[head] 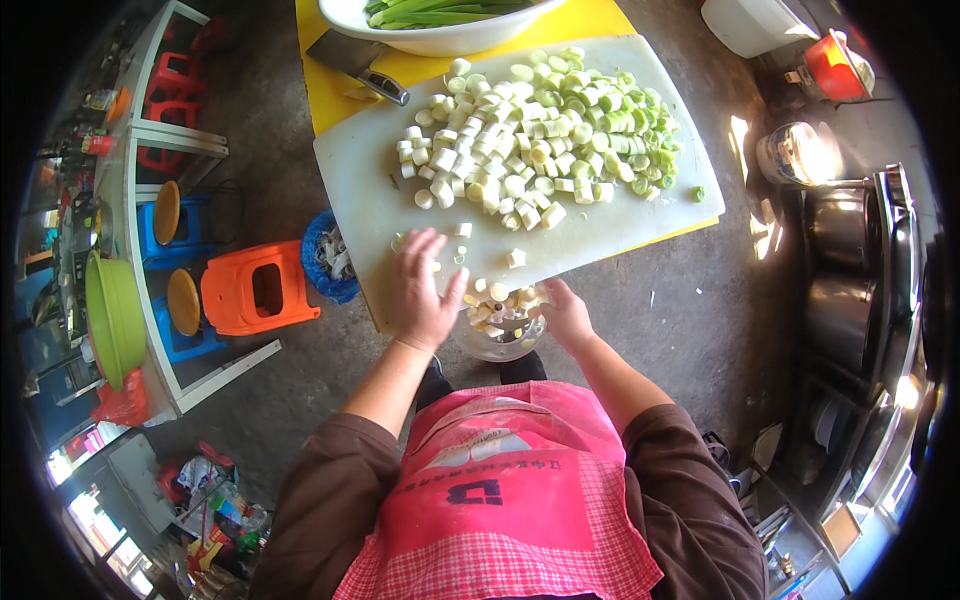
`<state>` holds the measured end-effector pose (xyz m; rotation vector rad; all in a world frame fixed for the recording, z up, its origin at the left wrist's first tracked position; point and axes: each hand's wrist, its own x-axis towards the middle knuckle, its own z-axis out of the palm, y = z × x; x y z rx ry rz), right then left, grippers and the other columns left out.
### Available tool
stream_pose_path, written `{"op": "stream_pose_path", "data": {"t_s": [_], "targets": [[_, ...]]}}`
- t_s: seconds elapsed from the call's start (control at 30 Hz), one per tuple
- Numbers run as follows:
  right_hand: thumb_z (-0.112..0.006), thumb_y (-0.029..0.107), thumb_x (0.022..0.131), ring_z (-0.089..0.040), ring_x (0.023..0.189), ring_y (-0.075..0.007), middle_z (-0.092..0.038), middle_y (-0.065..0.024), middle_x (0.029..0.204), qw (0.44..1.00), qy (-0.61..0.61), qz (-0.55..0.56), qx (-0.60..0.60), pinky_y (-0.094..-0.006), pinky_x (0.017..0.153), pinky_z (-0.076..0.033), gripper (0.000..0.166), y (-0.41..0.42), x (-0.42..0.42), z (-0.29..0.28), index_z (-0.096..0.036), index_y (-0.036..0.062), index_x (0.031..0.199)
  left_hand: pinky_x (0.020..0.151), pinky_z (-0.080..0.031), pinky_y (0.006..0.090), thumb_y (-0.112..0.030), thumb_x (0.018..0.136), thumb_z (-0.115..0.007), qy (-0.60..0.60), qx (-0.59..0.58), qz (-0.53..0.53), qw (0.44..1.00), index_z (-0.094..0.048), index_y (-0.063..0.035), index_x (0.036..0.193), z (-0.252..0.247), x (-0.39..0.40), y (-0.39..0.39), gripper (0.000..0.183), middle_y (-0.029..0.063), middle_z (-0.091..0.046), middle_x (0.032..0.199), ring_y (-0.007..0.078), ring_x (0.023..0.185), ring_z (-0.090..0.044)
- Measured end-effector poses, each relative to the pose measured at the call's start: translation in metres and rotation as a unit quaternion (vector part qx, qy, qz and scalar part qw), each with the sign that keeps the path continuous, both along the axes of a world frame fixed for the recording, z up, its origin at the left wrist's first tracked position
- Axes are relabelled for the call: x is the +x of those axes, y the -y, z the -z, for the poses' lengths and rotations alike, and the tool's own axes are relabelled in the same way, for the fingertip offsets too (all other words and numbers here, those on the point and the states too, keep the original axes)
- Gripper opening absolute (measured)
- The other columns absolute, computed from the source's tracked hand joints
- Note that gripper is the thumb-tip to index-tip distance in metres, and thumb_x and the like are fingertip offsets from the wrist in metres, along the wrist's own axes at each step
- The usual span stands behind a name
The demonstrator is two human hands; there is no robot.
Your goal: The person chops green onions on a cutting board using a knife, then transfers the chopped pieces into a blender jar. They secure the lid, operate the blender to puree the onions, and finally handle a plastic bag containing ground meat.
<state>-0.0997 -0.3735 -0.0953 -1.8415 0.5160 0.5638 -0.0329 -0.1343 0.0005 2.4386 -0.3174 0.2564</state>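
Observation:
A large heap of cut leek or scallion pieces [510,150], white on the left and green on the right, covers the upper part of the white cutting board [352,180]. My left hand [426,292] lies over the board's near left part, fingers spread, with a few loose pieces around it. At the board's near edge is a clear bowl [501,349], partly below that edge, with cut pale pieces [517,302] and what looks like a metal blade inside. My right hand [568,315] grips the bowl's right side. A cleaver [360,64] rests beyond the board's upper left.
A white basin [450,41] of green stalks stands on the yellow tabletop [322,105]. On the left are a blue-lined bin [319,281], an orange stool [259,289] and a white-framed shelf [180,401]. Large metal pots [836,322] line the right.

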Motion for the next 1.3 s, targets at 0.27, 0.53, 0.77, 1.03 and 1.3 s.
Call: {"op": "stream_pose_path", "data": {"t_s": [0.27,0.53,0.77,1.03,1.3], "targets": [[-0.058,0.012,0.078,-0.062,0.109,-0.0345,-0.066,-0.0208,0.112,1.0,0.009,-0.003,-0.028,-0.0389,0.093,-0.048,0.045,0.007,0.003,0.0,-0.056,0.0075,0.123,0.11,-0.03,0.0495,-0.032,0.086,-0.067,-0.005,-0.077,0.159,0.984,-0.048,-0.0055,0.13,-0.02,-0.02,0.027,0.055,0.0173,-0.046,0.136,0.0388,0.132,-0.038],[-0.057,0.011,0.079,-0.068,0.086,-0.0304,-0.068,-0.0194,0.105,1.0,0.004,0.011,-0.023,-0.038,0.076,-0.053,0.045,0.012,0.005,-0.01,-0.056,0.0078,0.124,0.106,-0.032,0.0479,-0.039,0.07,-0.079,0.079,0.003,-0.027,0.996,-0.049,-0.0113,0.128,-0.003,0.121,0.01,0.071,0.0165,-0.045,0.135,0.0379,0.127,-0.039],[-0.057,0.01,0.079,-0.069,0.081,-0.0288,-0.068,-0.0191,0.104,1.0,-0.02,0.007,-0.015,-0.0376,0.073,-0.054,0.045,0.013,0.011,-0.026,-0.056,0.008,0.123,0.101,-0.036,0.0474,-0.033,0.067,-0.076,0.112,0.035,-0.027,0.993,-0.057,-0.0139,0.1,0.011,0.129,0.026,0.042,0.0124,-0.054,0.114,0.0352,0.116,-0.046],[-0.056,0.011,0.078,-0.065,0.098,-0.0352,-0.067,-0.0205,0.106,1.0,-0.015,-0.002,-0.014,-0.0399,0.085,-0.051,0.044,0.015,0.007,-0.008,-0.057,0.0083,0.122,0.098,-0.038,0.0479,-0.024,0.069,-0.07,0.094,0.016,0.01,0.995,-0.058,-0.0093,0.104,0.004,0.071,0.015,0.04,0.0141,-0.056,0.113,0.0363,0.111,-0.049],[-0.056,0.01,0.078,-0.06,0.107,-0.0387,-0.065,-0.0209,0.111,1.0,-0.004,-0.007,-0.029,-0.0421,0.092,-0.047,0.046,0.012,0.012,-0.004,-0.055,0.0099,0.124,0.099,-0.038,0.0497,-0.028,0.072,-0.067,0.044,0.014,0.052,0.998,-0.059,-0.0116,0.109,-0.003,0.005,0.031,0.042,0.0123,-0.053,0.119,0.038,0.116,-0.046]]}}
